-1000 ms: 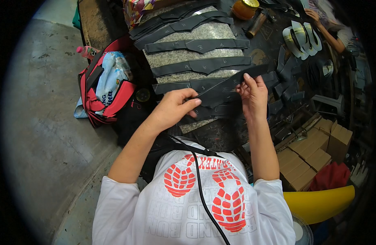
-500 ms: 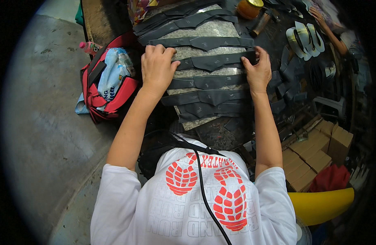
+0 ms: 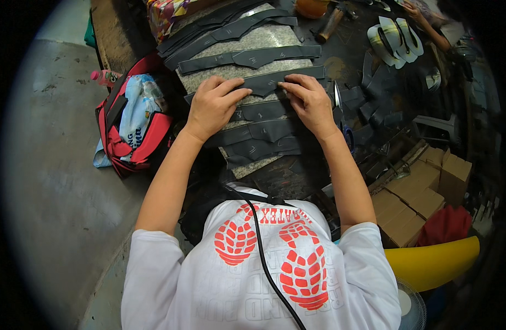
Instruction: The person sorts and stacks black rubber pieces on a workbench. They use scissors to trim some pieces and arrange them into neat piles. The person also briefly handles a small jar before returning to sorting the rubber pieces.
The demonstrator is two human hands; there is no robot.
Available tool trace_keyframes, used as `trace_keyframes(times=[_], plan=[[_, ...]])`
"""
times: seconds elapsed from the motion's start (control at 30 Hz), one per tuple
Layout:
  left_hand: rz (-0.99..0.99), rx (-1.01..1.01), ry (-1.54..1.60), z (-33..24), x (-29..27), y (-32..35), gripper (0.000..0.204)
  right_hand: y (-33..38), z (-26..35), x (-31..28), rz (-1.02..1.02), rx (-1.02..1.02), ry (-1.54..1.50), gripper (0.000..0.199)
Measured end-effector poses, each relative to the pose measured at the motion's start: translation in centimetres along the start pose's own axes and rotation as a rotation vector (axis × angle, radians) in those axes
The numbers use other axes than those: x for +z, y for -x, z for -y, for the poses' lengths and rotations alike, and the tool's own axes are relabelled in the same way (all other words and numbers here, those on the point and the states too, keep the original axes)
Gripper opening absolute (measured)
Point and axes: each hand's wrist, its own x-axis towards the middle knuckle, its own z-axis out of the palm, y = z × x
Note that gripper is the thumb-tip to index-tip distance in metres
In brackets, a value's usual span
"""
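Several dark grey strips with a pointed middle lie in rows across a speckled stone slab [image 3: 272,39]. Both my hands are on one dark strip [image 3: 264,85] in the middle of the rows. My left hand [image 3: 214,107] pinches it left of the point, thumb and fingertips close together. Right of the point, my right hand [image 3: 312,104] has its thumb and bent fingers closed on the same strip. Farther off lies another strip [image 3: 253,58], untouched. A nearer strip [image 3: 264,111] is partly covered by my hands. Beside my right wrist are scissors [image 3: 347,135] with dark blue handles.
A hammer [image 3: 331,25] and an orange jar [image 3: 310,7] stand at the far side. White curved pieces [image 3: 394,43] lie far right, near another person's arm [image 3: 433,34]. Cardboard boxes [image 3: 412,201] are at right, a red bag [image 3: 154,137] at left.
My right hand has moved left along the strip from its right end to near its middle, uncovering the scissors. My left hand is slightly lower. The whole view has shifted a little.
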Motion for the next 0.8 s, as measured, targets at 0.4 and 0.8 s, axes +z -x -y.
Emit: trace_keyframes(times=[0.4,0.8], plan=[[-0.028,0.039,-0.022,0.3,0.3,0.0,0.036,4.5,-12.6,-11.3,-0.332,1.043,0.715,0.067],[0.007,0.028,0.005,0.0,-0.2,0.0,0.04,3.9,-14.8,-10.7,-0.35,0.788,0.349,0.047]])
